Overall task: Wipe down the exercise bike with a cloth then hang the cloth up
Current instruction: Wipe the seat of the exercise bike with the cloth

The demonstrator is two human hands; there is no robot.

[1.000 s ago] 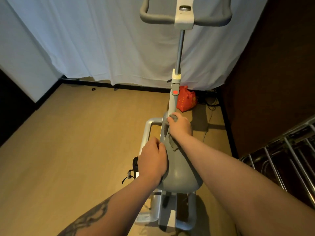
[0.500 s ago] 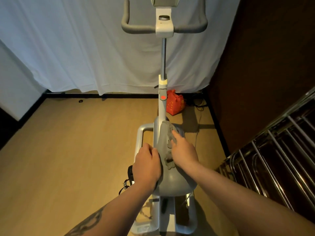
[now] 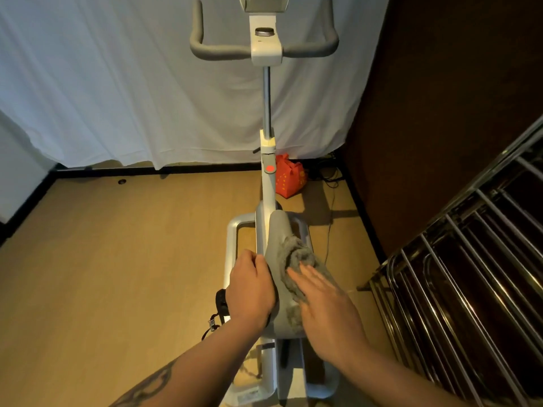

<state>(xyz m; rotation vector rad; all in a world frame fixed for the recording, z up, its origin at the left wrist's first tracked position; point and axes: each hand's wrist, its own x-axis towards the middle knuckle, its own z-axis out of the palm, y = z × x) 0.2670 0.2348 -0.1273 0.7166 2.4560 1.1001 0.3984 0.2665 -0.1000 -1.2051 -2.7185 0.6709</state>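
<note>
A white exercise bike (image 3: pixel 269 189) stands in front of me, its grey handlebars (image 3: pixel 223 49) at the top and its grey saddle (image 3: pixel 277 236) just below my hands. A bunched grey cloth (image 3: pixel 296 257) lies on the saddle. My right hand (image 3: pixel 326 306) presses flat on the cloth with straight fingers. My left hand (image 3: pixel 251 289) curls round the saddle's left edge and holds it.
A metal drying rack (image 3: pixel 458 289) with several rails stands at the right. A dark wall runs behind it. A red bag (image 3: pixel 289 179) and cables lie on the wooden floor behind the bike, below a white curtain (image 3: pixel 132 83). A black pedal strap (image 3: pixel 220 301) hangs at the bike's left.
My right hand has drawn the cloth back from the saddle's nose toward its wide rear. The left hand has stayed on the saddle's side. My view has tilted up a little.
</note>
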